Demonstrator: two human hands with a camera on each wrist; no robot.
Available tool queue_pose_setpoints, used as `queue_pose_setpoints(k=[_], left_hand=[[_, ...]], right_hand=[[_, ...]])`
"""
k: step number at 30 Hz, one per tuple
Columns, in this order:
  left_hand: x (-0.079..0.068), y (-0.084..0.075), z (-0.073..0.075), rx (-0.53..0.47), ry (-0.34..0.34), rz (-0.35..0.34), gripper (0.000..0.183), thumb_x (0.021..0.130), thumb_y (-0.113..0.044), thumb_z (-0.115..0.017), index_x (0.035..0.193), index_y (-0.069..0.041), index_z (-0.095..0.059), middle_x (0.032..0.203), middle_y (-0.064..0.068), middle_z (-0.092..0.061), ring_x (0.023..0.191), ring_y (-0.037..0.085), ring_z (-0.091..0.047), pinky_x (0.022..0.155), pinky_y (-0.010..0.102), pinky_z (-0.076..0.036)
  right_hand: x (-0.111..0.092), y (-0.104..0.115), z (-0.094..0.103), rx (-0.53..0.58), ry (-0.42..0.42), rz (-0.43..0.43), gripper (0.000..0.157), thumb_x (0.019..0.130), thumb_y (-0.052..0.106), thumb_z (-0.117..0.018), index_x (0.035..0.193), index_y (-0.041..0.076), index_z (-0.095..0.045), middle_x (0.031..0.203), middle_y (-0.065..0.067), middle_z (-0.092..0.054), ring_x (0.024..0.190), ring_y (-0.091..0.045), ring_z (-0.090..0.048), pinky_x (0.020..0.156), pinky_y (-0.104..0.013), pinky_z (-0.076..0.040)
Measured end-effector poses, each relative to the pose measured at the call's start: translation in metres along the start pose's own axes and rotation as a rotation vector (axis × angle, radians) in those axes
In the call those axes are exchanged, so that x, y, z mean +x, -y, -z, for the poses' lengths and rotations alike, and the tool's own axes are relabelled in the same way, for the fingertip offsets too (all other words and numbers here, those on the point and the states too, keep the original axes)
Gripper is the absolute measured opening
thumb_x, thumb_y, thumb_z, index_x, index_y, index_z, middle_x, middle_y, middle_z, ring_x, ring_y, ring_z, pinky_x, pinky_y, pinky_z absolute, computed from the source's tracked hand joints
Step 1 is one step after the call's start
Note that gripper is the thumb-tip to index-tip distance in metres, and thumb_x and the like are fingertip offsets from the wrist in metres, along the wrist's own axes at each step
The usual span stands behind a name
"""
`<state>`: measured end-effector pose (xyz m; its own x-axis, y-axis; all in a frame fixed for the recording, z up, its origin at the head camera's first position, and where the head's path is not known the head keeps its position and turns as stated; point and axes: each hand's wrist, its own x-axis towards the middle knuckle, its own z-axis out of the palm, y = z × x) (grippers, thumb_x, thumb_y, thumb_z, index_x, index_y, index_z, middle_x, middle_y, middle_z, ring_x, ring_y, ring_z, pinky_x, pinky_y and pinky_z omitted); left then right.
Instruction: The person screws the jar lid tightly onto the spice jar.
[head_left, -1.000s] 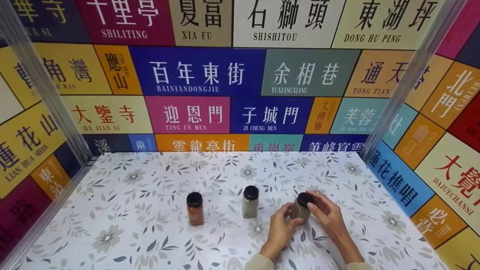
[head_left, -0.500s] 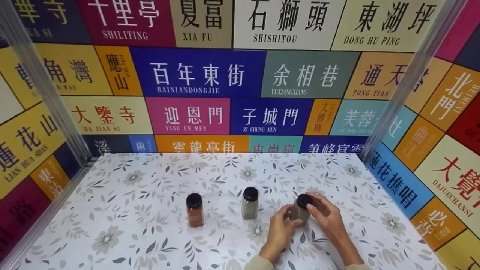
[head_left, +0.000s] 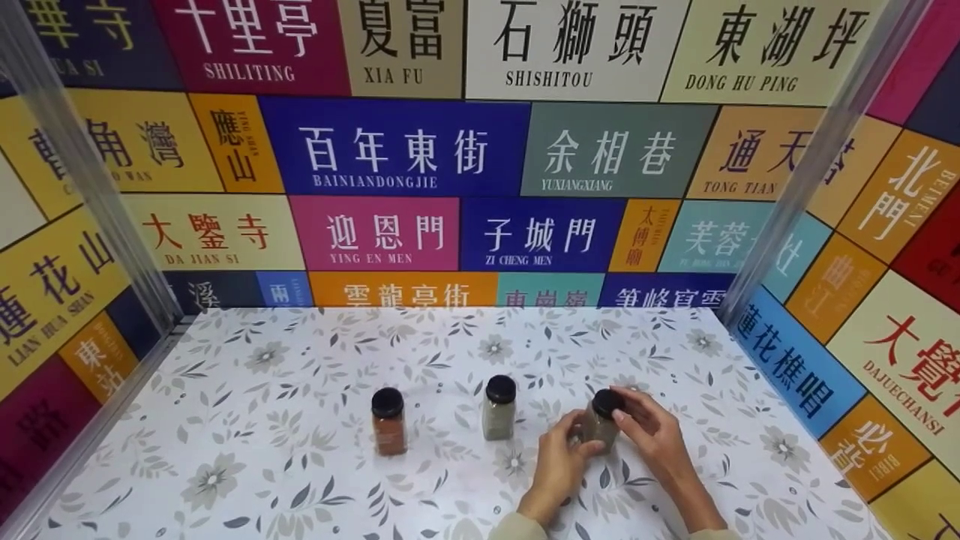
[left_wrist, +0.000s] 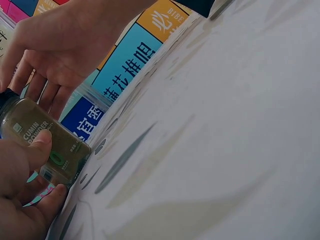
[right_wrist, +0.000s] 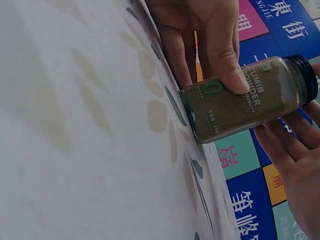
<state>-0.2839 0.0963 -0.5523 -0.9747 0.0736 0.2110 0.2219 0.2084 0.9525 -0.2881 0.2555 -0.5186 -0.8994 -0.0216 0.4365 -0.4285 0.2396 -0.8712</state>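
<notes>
A glass spice jar of brown powder [head_left: 599,433] with a black cap [head_left: 606,403] stands upright on the table's right half; its label in the wrist views reads "cumin powder". My left hand [head_left: 559,461] grips the jar's body low down, thumb across the label in the right wrist view. At the cap is my right hand [head_left: 661,441], its thumb on the near side and fingers round the far side, pinching it. In the left wrist view the jar [left_wrist: 42,140] has its base at the tablecloth, and the right thumb overlaps the cap.
Left of the hands stands a capped jar of grey-green powder [head_left: 499,421], and further left a capped jar of orange-red powder [head_left: 389,433]. A leaf-patterned cloth [head_left: 300,375] covers the table. Panels with large lettering [head_left: 397,146] enclose the back and sides.
Both hands keep their places on the cumin jar, with hardly any finger movement. The whole head view has shifted slightly; the other jars stand where they were.
</notes>
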Motion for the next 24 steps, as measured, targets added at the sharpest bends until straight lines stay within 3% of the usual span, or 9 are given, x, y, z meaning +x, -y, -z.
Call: queue_pose_setpoints(k=[16,24], left_hand=[[0.0001,0.0011,-0.0013,-0.038,0.002,0.013,0.045,0.082,-0.015,-0.079,0.124,-0.007,-0.066,0.124,0.013,-0.071,0.114,0.028,-0.069,0.1,0.036,-0.057],[-0.0008,0.0015,-0.0015,-0.02,-0.014,-0.057,0.045,0.082,-0.017,-0.078,0.123,-0.003,-0.065,0.119,0.017,-0.072,0.111,0.033,-0.07,0.098,0.037,-0.058]], right_hand=[[-0.002,-0.0001,0.0002,-0.022,0.002,-0.051,0.033,0.094,0.001,-0.063,0.127,0.0,-0.063,0.125,-0.021,-0.065,0.112,0.004,-0.064,0.093,-0.011,-0.053],[-0.001,-0.0001,0.0004,-0.009,-0.013,0.004,0.035,0.092,-0.004,-0.064,0.127,-0.004,-0.063,0.121,-0.015,-0.068,0.111,0.003,-0.065,0.094,-0.011,-0.053]])
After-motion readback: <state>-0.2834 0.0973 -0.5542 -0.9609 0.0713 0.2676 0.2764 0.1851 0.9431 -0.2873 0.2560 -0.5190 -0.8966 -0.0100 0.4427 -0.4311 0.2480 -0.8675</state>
